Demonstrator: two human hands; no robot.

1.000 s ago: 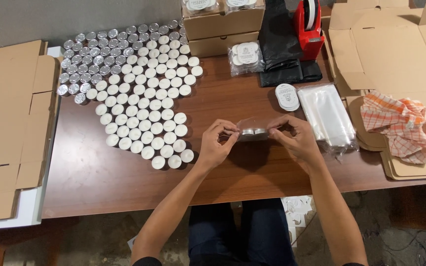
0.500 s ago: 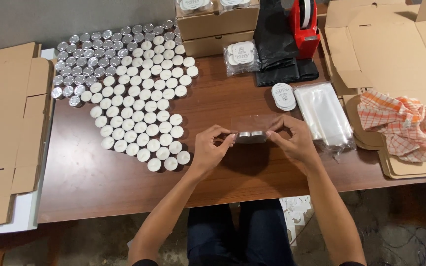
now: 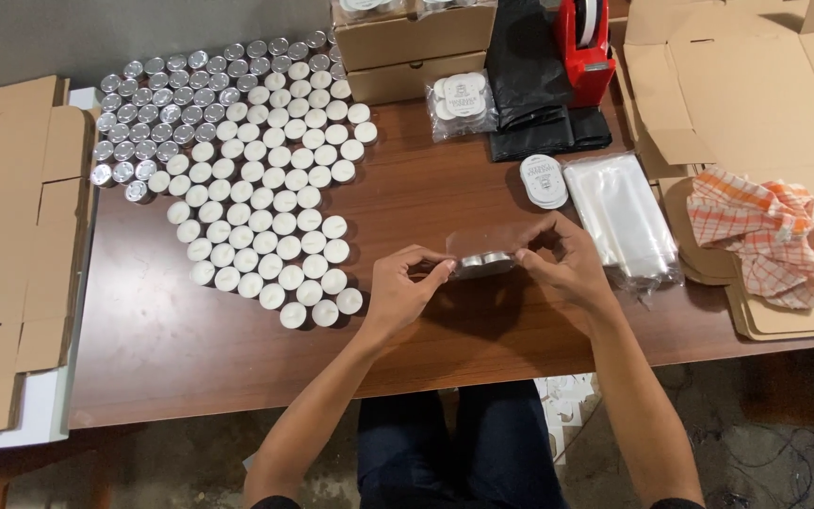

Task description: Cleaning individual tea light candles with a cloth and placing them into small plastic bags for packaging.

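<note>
Both hands hold a small clear plastic bag [image 3: 484,253] with a few tealight candles in metal cups inside, just above the brown table [image 3: 237,349]. My left hand [image 3: 405,286] pinches the bag's left end. My right hand [image 3: 562,262] pinches its right end. A large field of white tealight candles [image 3: 266,198] lies to the left, the nearest a short way from my left hand.
Stack of clear bags [image 3: 622,219] and round labels [image 3: 544,181] right of my hands. Red tape dispenser [image 3: 584,47], black bags [image 3: 534,85], packed candle bag [image 3: 463,102], cardboard boxes [image 3: 407,47] at the back. Checked cloth [image 3: 770,236], flat cartons [image 3: 11,236] at the sides.
The bag has tilted slightly, its right end raised, as both hands work its ends. The view shifted a little; hands stay in place.
</note>
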